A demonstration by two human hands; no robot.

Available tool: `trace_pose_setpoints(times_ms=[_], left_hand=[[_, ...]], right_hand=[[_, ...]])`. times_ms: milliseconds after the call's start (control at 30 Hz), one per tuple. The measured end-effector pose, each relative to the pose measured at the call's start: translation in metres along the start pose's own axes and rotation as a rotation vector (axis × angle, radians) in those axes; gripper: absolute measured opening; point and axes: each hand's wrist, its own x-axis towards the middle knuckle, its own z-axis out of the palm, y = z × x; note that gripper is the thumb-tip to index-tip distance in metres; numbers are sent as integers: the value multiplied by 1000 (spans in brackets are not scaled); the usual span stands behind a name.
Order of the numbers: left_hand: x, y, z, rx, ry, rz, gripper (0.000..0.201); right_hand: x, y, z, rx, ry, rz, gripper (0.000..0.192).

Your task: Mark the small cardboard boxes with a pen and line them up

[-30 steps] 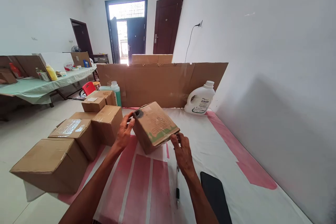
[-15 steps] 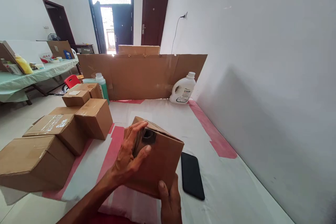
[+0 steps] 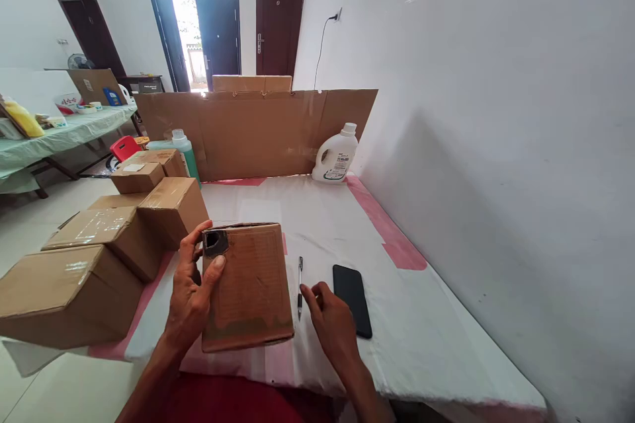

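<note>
My left hand (image 3: 191, 294) is closed on the left edge of a brown cardboard box (image 3: 248, 291), thumb on its near face and fingers behind. A dark patch with a hole (image 3: 215, 242) marks the box's upper left corner. To the right of the box a slim pen (image 3: 300, 291) with a dark grip lies on the white table cover. My right hand (image 3: 330, 317) is beside the pen, its thumb tip at the barrel; whether they touch is unclear. The fingers are bent, with thumb and index finger apart. Just beyond them lies a black phone (image 3: 353, 301).
Several cardboard boxes (image 3: 64, 277) are stacked at left. A cardboard panel (image 3: 258, 132) stands across the back, with a white jug (image 3: 336, 155) and a green bottle (image 3: 184, 152) before it. The white wall (image 3: 486, 145) borders the right side.
The box has turned flatter toward me and shifted left with my left hand. My right hand has let go of its lower edge and moved right, beside the pen, now visible.
</note>
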Motion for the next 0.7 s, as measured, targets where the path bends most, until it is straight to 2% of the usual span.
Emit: trace_pose_setpoints(times_ms=[67, 167, 300, 400, 467, 567, 633, 700], left_hand=[[1, 1, 3, -6, -15, 3, 52], [-2, 4, 10, 25, -27, 25, 54], [-5, 6, 14, 70, -21, 29, 62], [-5, 4, 13, 66, -29, 30, 65], [-6, 4, 12, 64, -33, 38, 67], [-7, 6, 14, 104, -29, 88, 69], [-9, 7, 17, 136, -27, 132, 70], [-12, 8, 19, 156, -25, 160, 71]], right_hand=[[16, 12, 3, -127, 4, 47, 44], [30, 20, 14, -108, 9, 58, 38], [36, 20, 24, 19, 1, 38, 34], [40, 12, 13, 159, -4, 46, 37], [41, -3, -6, 349, 95, 42, 38], [36, -43, -36, 748, 306, -17, 28], [24, -77, -47, 899, 314, -95, 21], [8, -107, -45, 910, 206, -202, 14]])
